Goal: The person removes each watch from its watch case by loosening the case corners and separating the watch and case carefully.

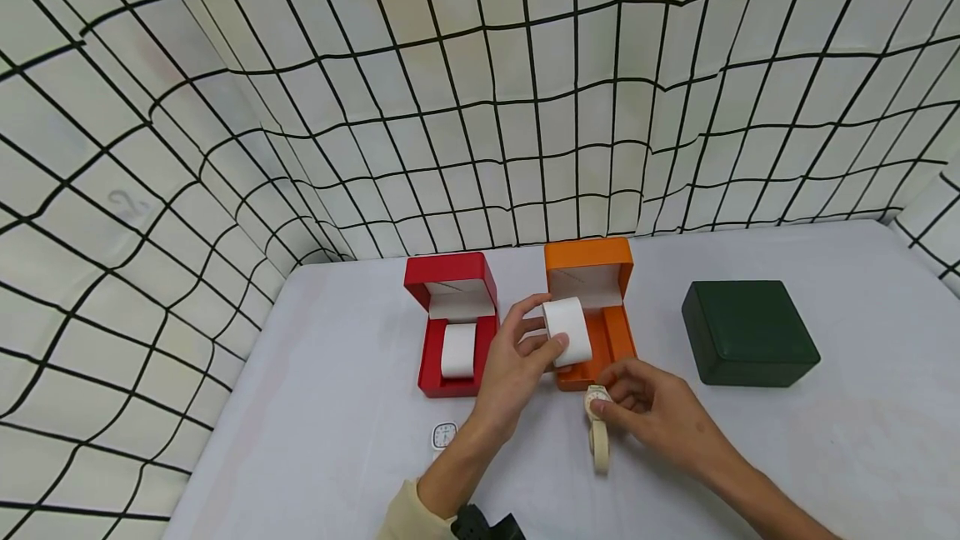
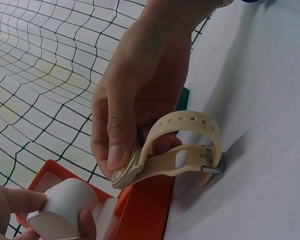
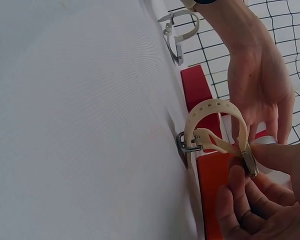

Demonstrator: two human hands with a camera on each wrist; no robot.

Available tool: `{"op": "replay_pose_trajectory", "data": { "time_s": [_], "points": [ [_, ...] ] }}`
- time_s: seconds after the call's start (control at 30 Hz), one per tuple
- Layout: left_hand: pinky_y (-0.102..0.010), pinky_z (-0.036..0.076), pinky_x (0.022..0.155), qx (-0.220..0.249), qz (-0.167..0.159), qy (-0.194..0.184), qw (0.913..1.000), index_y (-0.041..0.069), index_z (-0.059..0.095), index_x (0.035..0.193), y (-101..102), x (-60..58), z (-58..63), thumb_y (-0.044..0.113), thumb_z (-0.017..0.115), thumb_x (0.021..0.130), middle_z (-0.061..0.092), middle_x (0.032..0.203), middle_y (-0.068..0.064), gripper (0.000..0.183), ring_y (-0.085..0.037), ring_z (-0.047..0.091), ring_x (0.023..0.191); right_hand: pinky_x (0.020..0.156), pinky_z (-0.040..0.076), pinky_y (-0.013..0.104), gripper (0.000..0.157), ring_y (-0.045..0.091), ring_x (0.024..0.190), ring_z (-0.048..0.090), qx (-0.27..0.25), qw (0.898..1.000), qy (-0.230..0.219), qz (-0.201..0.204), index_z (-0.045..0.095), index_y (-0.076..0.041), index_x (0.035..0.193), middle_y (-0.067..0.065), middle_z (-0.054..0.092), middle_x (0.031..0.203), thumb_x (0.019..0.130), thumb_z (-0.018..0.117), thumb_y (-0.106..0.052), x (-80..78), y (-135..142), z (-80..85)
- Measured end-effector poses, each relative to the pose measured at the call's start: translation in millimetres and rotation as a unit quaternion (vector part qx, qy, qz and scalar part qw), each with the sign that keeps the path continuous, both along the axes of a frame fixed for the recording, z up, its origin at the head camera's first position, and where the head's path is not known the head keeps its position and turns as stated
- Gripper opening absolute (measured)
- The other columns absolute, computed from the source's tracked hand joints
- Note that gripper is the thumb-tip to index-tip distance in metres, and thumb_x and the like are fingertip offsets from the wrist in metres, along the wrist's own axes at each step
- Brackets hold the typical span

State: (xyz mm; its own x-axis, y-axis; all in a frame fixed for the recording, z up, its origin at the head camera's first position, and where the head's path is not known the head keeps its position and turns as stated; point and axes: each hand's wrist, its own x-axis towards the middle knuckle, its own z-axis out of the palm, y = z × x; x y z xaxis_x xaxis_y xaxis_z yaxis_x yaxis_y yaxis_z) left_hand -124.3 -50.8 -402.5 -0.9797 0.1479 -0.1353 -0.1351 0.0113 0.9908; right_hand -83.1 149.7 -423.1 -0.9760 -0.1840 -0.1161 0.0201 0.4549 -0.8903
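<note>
My left hand (image 1: 517, 361) holds a white watch cushion (image 1: 567, 330) between thumb and fingers, above the open orange watch box (image 1: 618, 332). In my right hand (image 1: 660, 411) a cream wristwatch (image 1: 597, 415) is pinched by its case, in front of that box. The left wrist view shows the watch's strap (image 2: 182, 120) buckled into a loop, hanging from the fingers. To the left, an open red watch box (image 1: 431, 357) has another white cushion (image 1: 458, 351) in it. A second, white-strapped watch (image 1: 444, 436) lies on the table near my left forearm, partly hidden by it.
A closed dark green box (image 1: 750, 332) stands on the right of the white-covered table (image 1: 322, 407). Behind and to the left rises a white wall with a black grid net (image 1: 480, 107). Both open boxes' lids stand upright at the back.
</note>
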Motion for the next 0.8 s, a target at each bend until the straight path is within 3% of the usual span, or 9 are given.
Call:
{"op": "replay_pose_trajectory", "data": {
  "time_s": [0.23,0.5,0.8],
  "points": [
    [-0.039,0.063,0.096,-0.012,0.000,0.004,0.9999,0.025,0.051,0.150,1.3,-0.6,-0.3,0.017,0.071,0.098,0.059,0.140,-0.013,0.056,-0.023,0.068,0.117,0.065,0.056,0.022,0.031,0.012,0.069,0.065,-0.008,1.000,-0.004,0.012,0.068,-0.010,0.107,-0.001,0.071,0.081,0.088,0.084,-0.028,1.6,0.1,-2.7],
    [-0.039,0.063,0.095,-0.014,0.000,0.000,0.9999,0.026,0.051,0.150,1.8,-0.5,-1.4,0.018,0.071,0.098,0.058,0.141,-0.012,0.056,-0.024,0.068,0.119,0.061,0.052,0.021,0.028,0.008,0.066,0.060,0.019,1.000,0.001,0.023,0.068,-0.011,0.107,-0.003,0.070,0.079,0.089,0.083,-0.024,3.4,0.1,-8.4],
    [-0.037,0.063,0.095,-0.014,-0.006,-0.003,0.9999,0.022,0.049,0.151,1.4,0.5,-2.2,0.017,0.071,0.099,0.058,0.142,-0.013,0.057,-0.022,0.067,0.116,0.066,0.054,0.021,0.033,0.005,0.074,0.062,0.017,0.999,0.007,0.042,0.068,-0.008,0.112,-0.001,0.070,0.088,0.086,0.085,-0.019,7.2,1.4,-14.9]
  ]
}}
